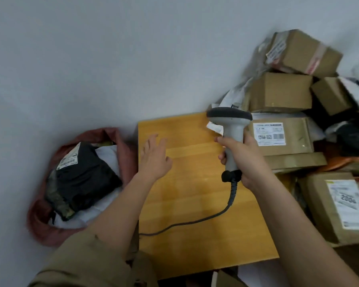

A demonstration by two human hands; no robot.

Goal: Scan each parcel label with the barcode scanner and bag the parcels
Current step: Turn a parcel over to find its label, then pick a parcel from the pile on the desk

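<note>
The pile (298, 112) of unscanned parcels sits to my right, stacked against the wall and spilling along the right edge of the table (195, 193). The bag (50, 224) is the other way, on the floor to my left, just off the table's left edge, its mouth open and a black parcel (81, 177) lying on top with its label up. So the work runs right to left across the table, and the next parcel has to come from the right side.

The nearest one I'd judge ready is the flat box (282, 137), lying with its long side roughly along the table's edge and its white label (270, 134) facing up. It lies just beyond my right hand (240, 156), well apart from my left.

My right hand is wrapped around the scanner (232, 137), fingers curled on the grey handle, the dark head tipped forward over the table's far corner near that label. Its cable (216, 216) trails back across the table toward me.

My left hand (153, 158) holds nothing; fingers are spread and relaxed, hovering over the table's left part, nearer the bag than the pile. It would have to cross the whole table to fetch the box.
</note>
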